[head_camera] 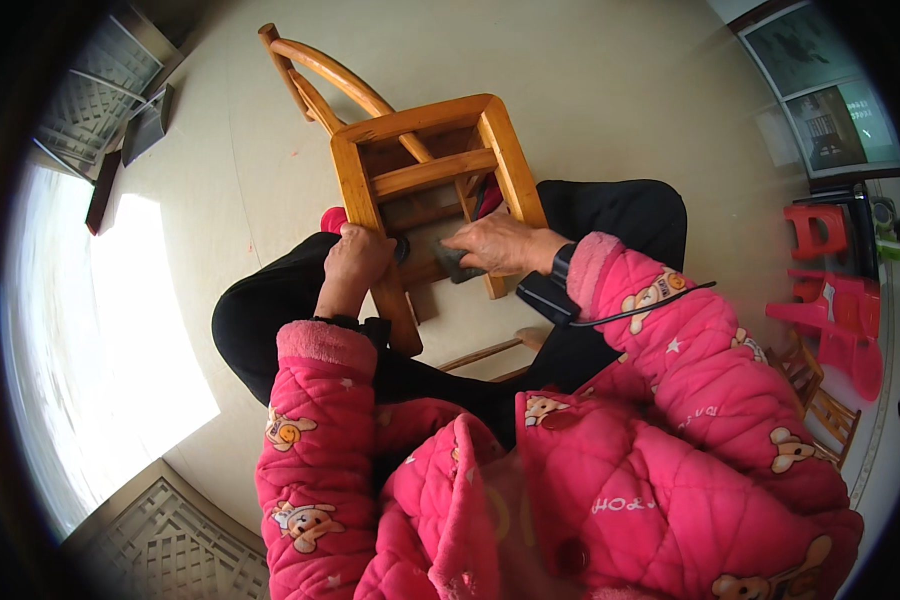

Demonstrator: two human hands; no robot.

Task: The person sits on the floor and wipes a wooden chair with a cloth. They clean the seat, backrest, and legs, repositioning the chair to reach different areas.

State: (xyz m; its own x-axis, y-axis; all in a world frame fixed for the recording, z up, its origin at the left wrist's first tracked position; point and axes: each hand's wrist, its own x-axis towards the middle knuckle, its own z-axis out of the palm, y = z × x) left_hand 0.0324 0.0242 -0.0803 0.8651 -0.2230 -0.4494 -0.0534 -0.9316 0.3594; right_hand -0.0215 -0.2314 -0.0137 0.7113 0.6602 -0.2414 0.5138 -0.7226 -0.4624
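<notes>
A small varnished wooden chair (435, 174) lies tipped over in front of me, between my black-trousered legs. Its curved back (337, 71) points away to the upper left. My left hand (358, 259) grips the chair's left-hand wooden bar, fingers wrapped over it. Pinched in my right hand (506, 244) is a dark grey-green pad or cloth (457, 264), held beside the lower inner part of the frame. Whether the pad touches the wood I cannot tell. A black device (547, 298) with a cable sits by my right wrist.
Wooden rails (480, 355) show beneath me. A long-handled dustpan (148, 127) and a broom (103, 193) stand at the upper left, near sunlit floor (150, 315). Along the right are a red plastic stool (817, 232), pink plastic seats (832, 304) and small wooden chairs (832, 420).
</notes>
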